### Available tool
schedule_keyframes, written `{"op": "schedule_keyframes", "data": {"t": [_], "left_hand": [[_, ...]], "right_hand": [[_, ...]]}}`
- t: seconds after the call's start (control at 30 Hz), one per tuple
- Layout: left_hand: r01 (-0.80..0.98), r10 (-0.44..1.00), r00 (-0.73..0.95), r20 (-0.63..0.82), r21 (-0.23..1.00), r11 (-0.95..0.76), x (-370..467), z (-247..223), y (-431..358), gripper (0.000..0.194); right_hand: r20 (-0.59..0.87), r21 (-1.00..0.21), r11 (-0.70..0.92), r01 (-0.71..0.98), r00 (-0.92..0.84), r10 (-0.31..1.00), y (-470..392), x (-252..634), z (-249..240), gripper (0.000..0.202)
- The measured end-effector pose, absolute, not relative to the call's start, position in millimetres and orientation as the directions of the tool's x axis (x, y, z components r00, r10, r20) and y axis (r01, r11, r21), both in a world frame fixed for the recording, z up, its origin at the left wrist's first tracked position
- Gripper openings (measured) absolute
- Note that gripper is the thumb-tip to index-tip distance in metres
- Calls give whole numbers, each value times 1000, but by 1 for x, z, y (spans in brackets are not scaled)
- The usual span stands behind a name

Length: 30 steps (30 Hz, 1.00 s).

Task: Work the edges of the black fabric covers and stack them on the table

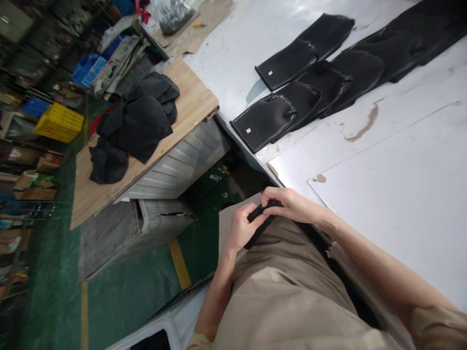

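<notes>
My left hand (243, 227) and my right hand (288, 203) meet over my lap, both closed on a small black fabric piece (257, 224) that rests against my beige trousers (288, 287). Most of the piece is hidden by my fingers. On the white table (394, 170) to the right, several flat black fabric panels (292, 104) lie overlapped in a row, some with a small white tag.
A wooden-topped bench (189, 104) at the left carries a heap of black fabric (134, 124). Below it is a green floor (127, 291) with a yellow line. Yellow (59, 122) and blue crates (87, 65) and cluttered shelves stand at far left.
</notes>
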<state>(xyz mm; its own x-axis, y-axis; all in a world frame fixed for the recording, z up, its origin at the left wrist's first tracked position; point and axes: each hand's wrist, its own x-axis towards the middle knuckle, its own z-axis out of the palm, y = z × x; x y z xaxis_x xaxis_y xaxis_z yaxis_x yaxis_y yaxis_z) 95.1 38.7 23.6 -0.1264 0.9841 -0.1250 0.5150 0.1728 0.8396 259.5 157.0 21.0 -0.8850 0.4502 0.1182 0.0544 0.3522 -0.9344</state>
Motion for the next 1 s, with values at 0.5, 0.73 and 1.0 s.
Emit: {"op": "schedule_keyframes", "data": {"t": [0.5, 0.73, 1.0], "left_hand": [[538, 994, -80, -71, 836, 103, 97, 21, 41, 27], [519, 997, -56, -62, 851, 82, 96, 20, 39, 38], [498, 996, -47, -70, 863, 84, 91, 21, 37, 39]], "right_hand": [[-33, -999, 1, 37, -888, 458, 156, 255, 9, 21], [-112, -987, -147, 66, -936, 333, 168, 264, -1, 30], [-53, -998, -54, 33, -908, 416, 162, 259, 3, 27]]}}
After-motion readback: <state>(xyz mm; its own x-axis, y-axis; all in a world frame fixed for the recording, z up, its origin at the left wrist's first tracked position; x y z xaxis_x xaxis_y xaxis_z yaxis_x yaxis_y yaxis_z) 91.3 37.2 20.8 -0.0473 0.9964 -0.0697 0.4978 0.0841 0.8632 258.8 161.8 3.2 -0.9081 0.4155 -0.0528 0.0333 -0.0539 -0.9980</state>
